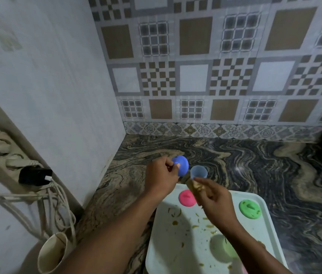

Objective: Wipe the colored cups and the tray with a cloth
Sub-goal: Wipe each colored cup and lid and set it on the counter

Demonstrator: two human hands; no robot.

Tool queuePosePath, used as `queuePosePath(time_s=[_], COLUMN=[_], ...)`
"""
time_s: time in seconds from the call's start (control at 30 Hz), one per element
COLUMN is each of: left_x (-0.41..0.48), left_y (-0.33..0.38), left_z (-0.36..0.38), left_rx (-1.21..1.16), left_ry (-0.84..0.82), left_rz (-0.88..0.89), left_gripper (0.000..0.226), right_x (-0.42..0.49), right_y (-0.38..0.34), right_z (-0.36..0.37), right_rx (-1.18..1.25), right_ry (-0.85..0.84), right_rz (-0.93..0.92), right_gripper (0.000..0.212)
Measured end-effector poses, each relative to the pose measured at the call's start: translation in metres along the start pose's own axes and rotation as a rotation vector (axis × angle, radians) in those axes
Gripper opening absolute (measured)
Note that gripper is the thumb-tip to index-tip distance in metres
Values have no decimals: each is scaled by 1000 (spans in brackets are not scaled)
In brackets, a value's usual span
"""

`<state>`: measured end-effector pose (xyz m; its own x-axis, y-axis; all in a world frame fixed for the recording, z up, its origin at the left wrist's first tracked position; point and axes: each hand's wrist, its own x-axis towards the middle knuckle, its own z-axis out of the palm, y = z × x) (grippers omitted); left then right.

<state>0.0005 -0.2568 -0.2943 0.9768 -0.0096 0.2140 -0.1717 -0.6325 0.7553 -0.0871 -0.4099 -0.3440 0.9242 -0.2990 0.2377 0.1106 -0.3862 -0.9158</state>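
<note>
Two grips are busy: our left hand (162,175) pinches the blue lid (182,165), and our right hand (211,194) curls round the pale blue cup (198,172), with what looks like a tan cloth (191,185) against it. Both are held above the counter (255,165), just beyond the stained tray (168,244). We judge cup-wiping is underway; next the cloth needs working round the cup.
</note>
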Motion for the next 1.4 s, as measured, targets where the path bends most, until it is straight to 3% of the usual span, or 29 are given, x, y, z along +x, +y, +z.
queuePosePath(time_s=[0.07, 0.13, 0.23, 0.37, 0.47, 0.63, 0.77, 0.83, 1.07, 1.27, 1.4], left_x=[3, 4, 6, 9, 15, 46, 70, 74, 86, 90, 83], left_y=[4, 5, 7, 8, 9, 17, 35, 43, 49, 52, 39], left_z=[-1, 1, 10, 21, 20, 10, 10, 14, 40, 49, 58], left_rx=[-29, -52, -90, -115, -44, -93, -181, -76, 96, -90, -280], left_ry=[16, 24, 33, 37, -15, 31, -434, -539, -543, -559, -481], left_rz=[22, 58, 100, 125, 177, 183, 82, 127, 127, 45, -59], left_gripper=[21, 19, 21, 25, 30, 33, 39, 43, 59, 53, 51], right_x=[15, 30, 46, 54, 60, 70, 77, 79, 97, 98, 85], right_y=[-11, -27, -44, -39, -33, -37, -35, -36, -32, -20, -7], right_z=[2, 5, 12, 19, 11, -20, -26, -28, -39, -39, -26], right_rx=[341, 673, 952, 617, 457, 331, 356, 346, 419, 572, 696], right_ry=[160, 178, 158, 112, 109, -198, -318, -370, -412, -320, -211], right_rz=[272, 466, 572, 364, 282, 219, 216, 201, 221, 246, 315], right_gripper=[23, 32, 43, 22, 18, 15, 16, 16, 29, 32, 29])
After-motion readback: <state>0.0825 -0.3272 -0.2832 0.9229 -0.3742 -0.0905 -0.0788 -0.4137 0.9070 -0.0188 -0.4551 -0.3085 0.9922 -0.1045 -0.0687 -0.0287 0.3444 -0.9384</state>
